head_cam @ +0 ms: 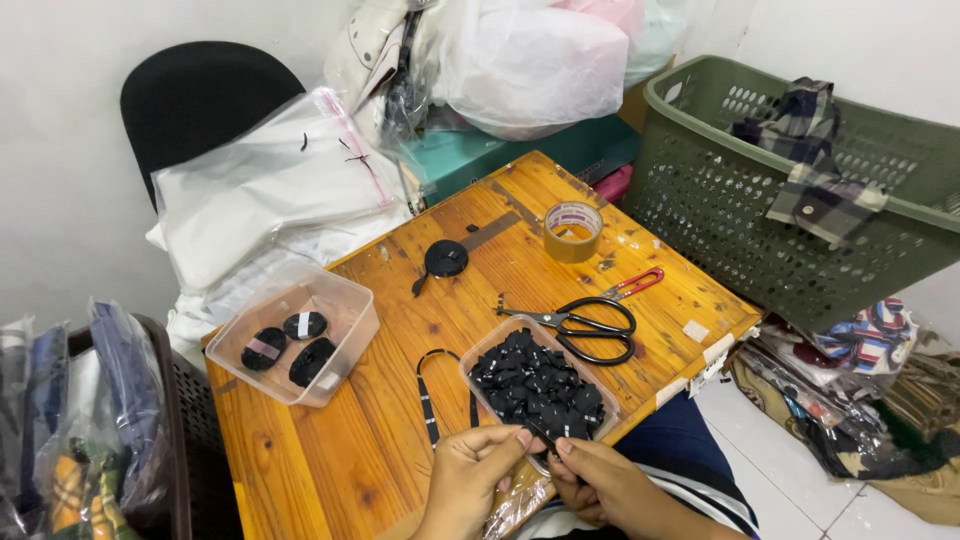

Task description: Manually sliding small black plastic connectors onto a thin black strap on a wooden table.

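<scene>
Left hand [470, 475] and right hand [600, 485] pinch thin black strip [537, 437] — perhaps elastic.

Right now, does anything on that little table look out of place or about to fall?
The tub of black pieces juts past the table edge by both hands. The other tub overhangs the far side. Nothing is spilled.

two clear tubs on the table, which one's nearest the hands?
The right tub, packed with small black pieces, right at both hands' fingers. The left tub holds only three black rolls and sits farther off.
</scene>
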